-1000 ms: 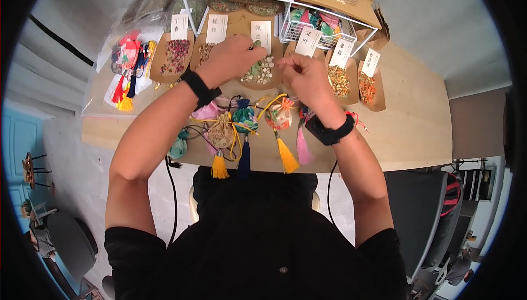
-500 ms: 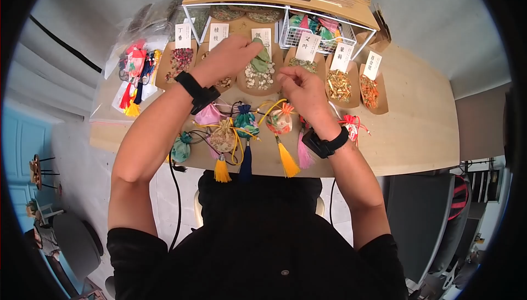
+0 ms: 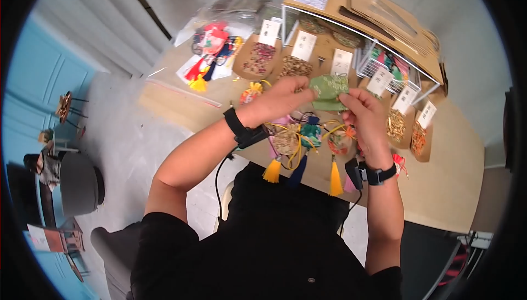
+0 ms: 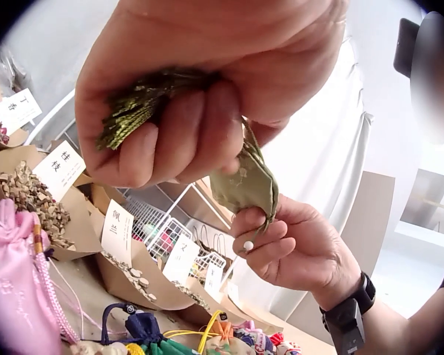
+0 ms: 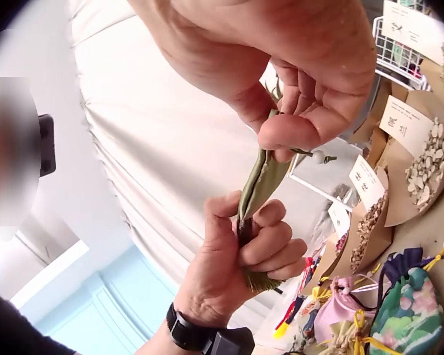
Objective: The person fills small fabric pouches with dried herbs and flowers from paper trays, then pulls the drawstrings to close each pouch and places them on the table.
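Note:
A green patterned fabric pouch (image 3: 329, 92) is held up in front of me between both hands, above the row of sachets. My left hand (image 3: 285, 99) grips one end of it. In the left wrist view a dark green tassel (image 4: 137, 115) pokes out of that curled fist. The opposite edge is pinched between thumb and fingers of my right hand (image 3: 368, 116). A small white bead (image 5: 318, 156) on a green cord sticks out by the right fingertips. Seen edge-on in the right wrist view, the pouch's fabric looks flat.
Paper trays of dried herbs with label cards (image 3: 303, 46) line the table's back. Finished-looking sachets with tassels, one a yellow tassel (image 3: 272, 171), lie along the front edge. A white rack (image 3: 428, 83) with a wire basket stands behind. More tasselled sachets (image 3: 211, 42) lie at left.
Both hands have lifted away from the herb trays and drawn nearer. The right hand now pinches the green pouch, which was hanging from the left hand. The head view has swung left and tilted.

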The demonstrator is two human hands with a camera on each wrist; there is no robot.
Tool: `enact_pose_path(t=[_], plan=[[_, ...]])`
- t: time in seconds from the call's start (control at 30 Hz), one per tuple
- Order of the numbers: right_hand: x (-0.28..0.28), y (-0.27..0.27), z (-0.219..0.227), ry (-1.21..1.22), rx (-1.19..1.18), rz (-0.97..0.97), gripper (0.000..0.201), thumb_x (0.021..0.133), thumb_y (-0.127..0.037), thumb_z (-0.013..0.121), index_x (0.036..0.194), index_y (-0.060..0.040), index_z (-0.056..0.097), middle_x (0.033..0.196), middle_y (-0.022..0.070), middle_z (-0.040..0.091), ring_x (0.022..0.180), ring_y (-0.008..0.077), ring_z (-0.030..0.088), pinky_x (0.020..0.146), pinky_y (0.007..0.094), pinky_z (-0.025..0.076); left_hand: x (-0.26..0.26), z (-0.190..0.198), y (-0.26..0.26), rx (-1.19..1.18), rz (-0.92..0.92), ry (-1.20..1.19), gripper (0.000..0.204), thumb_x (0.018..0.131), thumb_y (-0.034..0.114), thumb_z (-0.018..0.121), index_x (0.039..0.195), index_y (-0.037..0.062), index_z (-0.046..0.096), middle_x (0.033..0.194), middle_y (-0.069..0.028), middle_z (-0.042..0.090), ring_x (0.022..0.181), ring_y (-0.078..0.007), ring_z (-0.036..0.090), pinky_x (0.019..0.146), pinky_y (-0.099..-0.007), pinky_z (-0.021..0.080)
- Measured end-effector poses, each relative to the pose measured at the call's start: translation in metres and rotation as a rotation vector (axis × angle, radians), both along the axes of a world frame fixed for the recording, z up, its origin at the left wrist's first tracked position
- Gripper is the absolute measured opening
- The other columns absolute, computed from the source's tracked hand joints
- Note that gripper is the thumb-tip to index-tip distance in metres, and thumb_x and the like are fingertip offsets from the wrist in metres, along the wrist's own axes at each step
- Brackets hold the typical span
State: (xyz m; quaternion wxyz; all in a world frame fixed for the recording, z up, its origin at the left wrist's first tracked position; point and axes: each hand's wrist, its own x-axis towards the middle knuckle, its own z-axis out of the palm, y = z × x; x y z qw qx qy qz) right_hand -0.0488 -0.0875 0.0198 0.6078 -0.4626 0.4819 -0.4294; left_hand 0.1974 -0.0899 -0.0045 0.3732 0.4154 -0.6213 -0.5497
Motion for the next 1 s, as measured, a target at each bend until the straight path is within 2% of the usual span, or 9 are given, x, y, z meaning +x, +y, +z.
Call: enact_pose_path(t=[0.17,0.23,0.3,0.43,0.53,0.73,0.87,0.9,1.0], plan=[[0.027,0.017,0.019,0.083,-0.081,0.120,0.028,0.099,-0.018,0.074,0.121,-0.0003,0.069,0.091,0.0039,0.074,0.068,0.0071,0.064,0.059,0.0220,0.050,0.031,0.016,0.032,0.017,0.073,0.029,0.037,0.102,0.013,0.061,0.135,-0.0002,0.067,0.116,-0.0018,0.073,0.106,-0.0073,0.062,0.099,-0.0278,0.051],[0.029,0.023,0.021,0.080,-0.130,0.176,0.034,0.101,-0.019,0.072,0.129,-0.0006,0.067,0.093,0.0056,0.076,0.069,0.0061,0.063,0.060,0.0220,0.049,0.051,0.032,0.035,-0.026,0.286,0.181,0.027,0.102,0.019,0.060,0.121,0.0043,0.073,0.103,0.0022,0.072,0.093,-0.0056,0.062,0.085,-0.0262,0.052],[0.024,0.034,0.025,0.130,-0.136,0.180,0.030,0.101,-0.018,0.071,0.126,-0.0010,0.068,0.092,0.0041,0.075,0.069,0.0054,0.063,0.061,0.0217,0.049,0.099,0.051,0.024,-0.007,0.579,-0.035,0.020,0.103,0.025,0.058,0.100,0.0102,0.071,0.083,0.0049,0.064,0.073,-0.0046,0.056,0.065,-0.0250,0.045],[0.004,0.055,0.027,0.199,-0.058,0.225,0.022,0.101,-0.014,0.069,0.119,-0.0009,0.072,0.089,0.0013,0.075,0.070,0.0043,0.062,0.062,0.0207,0.048,0.219,0.028,-0.047,0.149,0.754,0.065,0.029,0.099,0.029,0.059,0.073,0.0152,0.055,0.060,0.0065,0.042,0.052,-0.0085,0.032,0.051,-0.0292,0.028],[-0.005,0.073,0.017,0.196,-0.047,0.203,0.018,0.101,-0.011,0.068,0.114,-0.0008,0.074,0.088,-0.0001,0.074,0.070,0.0040,0.062,0.063,0.0205,0.048,0.288,-0.016,-0.092,0.305,0.819,-0.071,0.032,0.093,0.037,0.063,0.071,0.0153,0.056,0.059,0.0037,0.042,0.050,-0.0113,0.033,0.050,-0.0340,0.030],[-0.028,0.099,0.011,0.225,0.013,0.163,0.016,0.102,-0.011,0.069,0.114,-0.0018,0.074,0.089,0.0013,0.075,0.069,0.0045,0.062,0.060,0.0197,0.048,0.309,-0.067,-0.122,0.362,0.846,-0.353,0.039,0.088,0.045,0.064,0.077,0.0072,0.064,0.062,-0.0028,0.051,0.052,-0.0165,0.043,0.049,-0.0374,0.032],[-0.038,0.107,0.007,0.220,0.051,0.160,0.016,0.102,-0.012,0.070,0.114,-0.0016,0.074,0.088,0.0013,0.074,0.071,0.0048,0.063,0.060,0.0201,0.048,0.290,-0.051,-0.112,0.326,0.820,-0.658,0.057,0.090,0.048,0.064,0.100,-0.0072,0.073,0.080,-0.0153,0.073,0.068,-0.0217,0.064,0.063,-0.0422,0.049],[-0.038,0.108,0.006,0.217,0.055,0.162,0.016,0.102,-0.013,0.070,0.114,-0.0015,0.074,0.088,0.0013,0.074,0.071,0.0049,0.063,0.061,0.0203,0.048,0.293,-0.055,-0.113,0.242,0.796,-0.746,0.070,0.092,0.057,0.059,0.120,-0.0058,0.073,0.106,-0.0223,0.077,0.094,-0.0299,0.074,0.086,-0.0416,0.054],[-0.030,0.108,0.004,0.227,0.055,0.183,0.015,0.102,-0.011,0.069,0.113,-0.0007,0.074,0.089,0.0020,0.074,0.072,0.0057,0.064,0.062,0.0216,0.049,0.280,-0.055,-0.115,0.226,0.863,-1.294,0.077,0.093,0.066,0.051,0.133,0.0040,0.070,0.129,-0.0219,0.072,0.122,-0.0374,0.068,0.106,-0.0426,0.048]])
